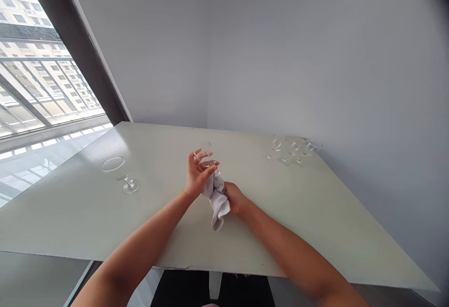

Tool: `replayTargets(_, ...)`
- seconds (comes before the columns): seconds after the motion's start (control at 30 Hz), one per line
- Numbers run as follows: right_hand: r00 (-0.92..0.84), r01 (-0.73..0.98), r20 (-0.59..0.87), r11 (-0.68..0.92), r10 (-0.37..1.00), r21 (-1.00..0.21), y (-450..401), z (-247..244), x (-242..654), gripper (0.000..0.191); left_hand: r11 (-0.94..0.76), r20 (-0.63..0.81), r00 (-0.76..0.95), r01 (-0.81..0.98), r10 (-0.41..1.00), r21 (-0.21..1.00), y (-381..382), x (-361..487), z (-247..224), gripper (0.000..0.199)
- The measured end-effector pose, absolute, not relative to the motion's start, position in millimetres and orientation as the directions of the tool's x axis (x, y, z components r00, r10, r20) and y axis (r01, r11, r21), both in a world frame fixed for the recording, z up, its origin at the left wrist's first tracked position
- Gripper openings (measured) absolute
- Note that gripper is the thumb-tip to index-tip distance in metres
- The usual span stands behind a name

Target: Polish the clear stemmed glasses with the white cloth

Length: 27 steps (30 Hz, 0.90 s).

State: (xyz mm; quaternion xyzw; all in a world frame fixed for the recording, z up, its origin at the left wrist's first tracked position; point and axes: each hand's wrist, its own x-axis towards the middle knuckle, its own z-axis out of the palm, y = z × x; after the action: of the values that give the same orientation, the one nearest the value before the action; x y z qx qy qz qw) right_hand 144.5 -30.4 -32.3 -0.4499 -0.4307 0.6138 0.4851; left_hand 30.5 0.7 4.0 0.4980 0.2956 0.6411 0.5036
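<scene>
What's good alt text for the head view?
Two bare hands work over a pale tabletop: the left hand grips a clear stemmed glass while the right hand holds a white cloth against it. Another stemmed glass is near a window, and three more glasses are grouped toward the far right.

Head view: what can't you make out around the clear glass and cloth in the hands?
- Head view: the lower part of the clear stemmed glass is hidden by the left hand and the crumpled white cloth.
- Head view: the right hand's fingers are hidden by the cloth.
- Head view: the far clear glasses overlap and are too faint to count.
- Head view: the bowl of the clear glass near the window is lost in glare.
</scene>
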Motion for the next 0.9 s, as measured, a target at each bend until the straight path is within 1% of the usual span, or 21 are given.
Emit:
replayTargets(0.07,-0.311,-0.077,-0.2,-0.234,0.929,-0.969,-33,-32,147,0.02,-0.34,0.35,-0.028,-0.323,0.936,0.883,6,27,2,0.058)
replayTargets(0.1,-0.37,0.025,-0.207,-0.213,0.906,-0.977,-33,-30,150,0.016,-0.349,0.354,-0.044,-0.312,0.934,0.883,8,26,1,0.057)
replayTargets(0.13,-0.378,0.137,-0.177,-0.134,0.909,-0.981,-33,-28,153,0.012,-0.358,0.357,-0.059,-0.304,0.932,0.883,9,25,1,0.057)
replayTargets(0.17,-0.351,0.26,-0.112,-0.018,0.93,-0.965,-32,-25,157,0.01,-0.364,0.359,-0.073,-0.3,0.93,0.882,10,25,1,0.056)
replayTargets(0.2,-0.292,0.382,-0.011,0.106,0.956,-0.918,-31,-22,162,0.011,-0.366,0.358,-0.083,-0.299,0.93,0.881,10,25,1,0.056)
replayTargets(0.23,-0.22,0.492,0.112,0.209,0.969,-0.845,-29,-18,166,0.013,-0.365,0.354,-0.091,-0.301,0.931,0.881,10,25,0,0.057)
replayTargets(0.27,-0.163,0.585,0.226,0.279,0.96,-0.762,-27,-14,170,0.016,-0.361,0.35,-0.093,-0.304,0.932,0.882,10,26,0,0.057)
replayTargets(0.33,-0.112,0.701,0.385,0.347,0.916,-0.623,-23,-7,173,0.02,-0.358,0.35,-0.084,-0.305,0.933,0.882,8,28,-3,0.058)
replayTargets(0.4,-0.131,0.733,0.466,0.401,0.875,-0.549,-19,-5,172,0.024,-0.375,0.375,-0.06,-0.295,0.925,0.879,7,31,-8,0.058)
replayTargets(0.47,-0.177,0.711,0.48,0.449,0.859,-0.541,-15,-7,166,0.024,-0.415,0.424,-0.028,-0.276,0.905,0.867,5,35,-13,0.057)
replayTargets(0.53,-0.222,0.645,0.452,0.477,0.864,-0.597,-9,-15,161,0.019,-0.454,0.471,0.01,-0.247,0.882,0.856,2,38,-19,0.057)
replayTargets(0.6,-0.219,0.573,0.418,0.463,0.882,-0.677,3,-24,160,0.017,-0.467,0.485,0.06,-0.188,0.873,0.864,1,42,-25,0.061)
replayTargets(0.67,-0.142,0.541,0.375,0.389,0.916,-0.746,18,-35,168,0.016,-0.442,0.449,0.109,-0.083,0.887,0.893,1,45,-31,0.071)
replayTargets(0.73,-0.011,0.551,0.338,0.288,0.941,-0.783,36,-43,184,0.018,-0.372,0.365,0.145,0.026,0.92,0.928,3,49,-39,0.078)
replayTargets(0.8,0.117,0.567,0.323,0.204,0.939,-0.798,54,-50,208,0.022,-0.271,0.257,0.154,0.077,0.954,0.959,6,52,-48,0.075)
replayTargets(0.9,0.272,0.58,0.304,0.096,0.913,-0.809,75,-57,247,0.022,-0.155,0.146,0.122,0.072,0.982,0.985,11,54,-55,0.062)
